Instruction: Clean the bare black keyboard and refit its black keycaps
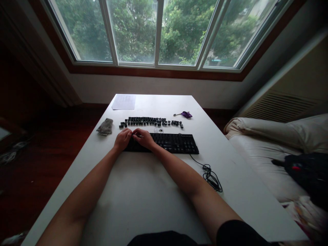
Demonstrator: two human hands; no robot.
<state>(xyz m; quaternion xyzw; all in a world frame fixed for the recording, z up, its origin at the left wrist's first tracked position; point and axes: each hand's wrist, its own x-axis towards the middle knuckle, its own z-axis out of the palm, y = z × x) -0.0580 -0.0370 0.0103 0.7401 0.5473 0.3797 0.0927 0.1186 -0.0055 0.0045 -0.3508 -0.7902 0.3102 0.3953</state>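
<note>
A black computer keyboard (176, 143) lies flat across the white table, its left end partly covered by my hands. At its upper left corner is my left hand (123, 138), with curled fingers. My right hand (144, 137) bends over the left keys, thumb and fingers pinched close to my left fingertips. Whatever the fingers hold is too small and dark to make out. Just beyond the keyboard, loose black keycaps (146, 120) stand in rows. A small clear round dish (159, 130) with something dark in it sits between them and the keyboard.
On the white table (159, 191) lie a grey cloth (105, 126) at left, a paper sheet (124, 102) at the far left, and a purple item (186, 114) beside a thin stick. The coiled keyboard cable (211, 176) is at right. A sofa (258, 157) stands beyond the right edge.
</note>
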